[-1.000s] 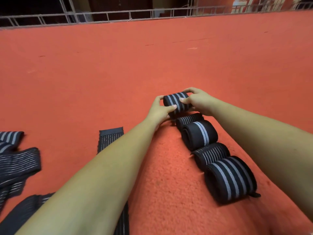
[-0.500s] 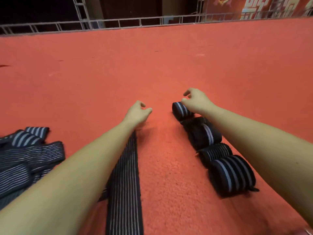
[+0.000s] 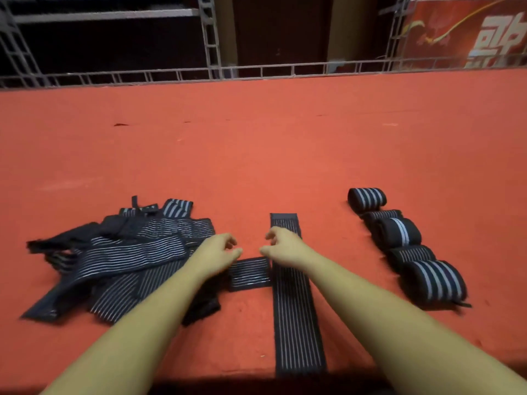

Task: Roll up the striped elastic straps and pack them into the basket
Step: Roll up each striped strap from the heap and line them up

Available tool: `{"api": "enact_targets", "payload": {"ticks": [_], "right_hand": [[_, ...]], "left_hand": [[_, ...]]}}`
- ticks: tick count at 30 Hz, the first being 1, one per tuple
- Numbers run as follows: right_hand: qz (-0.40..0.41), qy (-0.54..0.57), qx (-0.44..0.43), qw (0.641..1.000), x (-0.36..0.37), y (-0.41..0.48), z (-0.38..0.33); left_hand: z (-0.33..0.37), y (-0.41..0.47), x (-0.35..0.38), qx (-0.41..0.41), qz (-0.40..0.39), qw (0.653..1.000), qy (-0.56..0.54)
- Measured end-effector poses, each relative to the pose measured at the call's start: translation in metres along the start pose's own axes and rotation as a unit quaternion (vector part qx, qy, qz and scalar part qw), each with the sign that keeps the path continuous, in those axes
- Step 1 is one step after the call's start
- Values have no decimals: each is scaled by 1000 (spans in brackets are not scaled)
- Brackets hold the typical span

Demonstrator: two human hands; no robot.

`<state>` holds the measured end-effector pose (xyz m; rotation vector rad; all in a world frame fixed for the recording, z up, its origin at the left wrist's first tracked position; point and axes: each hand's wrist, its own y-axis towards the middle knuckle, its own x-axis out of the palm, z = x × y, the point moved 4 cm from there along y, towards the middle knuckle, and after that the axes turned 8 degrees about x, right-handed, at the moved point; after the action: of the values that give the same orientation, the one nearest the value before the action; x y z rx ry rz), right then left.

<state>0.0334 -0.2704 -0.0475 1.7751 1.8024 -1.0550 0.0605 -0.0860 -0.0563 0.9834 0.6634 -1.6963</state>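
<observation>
Rolls (image 3: 399,234) of striped strap lie in a row on carpet (image 3: 256,155).

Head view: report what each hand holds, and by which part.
Nothing is held. The left hand and right hand are both empty, fingers loosely curled, near the flat strap.

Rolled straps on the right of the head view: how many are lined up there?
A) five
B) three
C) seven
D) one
A: five rolled straps lie in a row on the red carpet, to the right of the flat strap that is laid out straight.
</observation>
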Motion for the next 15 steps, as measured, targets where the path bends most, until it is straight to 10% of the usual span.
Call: {"api": "enact_targets", "payload": {"ticks": [7,15], "right_hand": [[40,70,-5,997,44,-23,1],[-116,281,-51,951,13,-55,-18]], "left_hand": [[-24,-54,20,38,85,994,-61],[13,-73,-40,144,118,952,-242]]}}
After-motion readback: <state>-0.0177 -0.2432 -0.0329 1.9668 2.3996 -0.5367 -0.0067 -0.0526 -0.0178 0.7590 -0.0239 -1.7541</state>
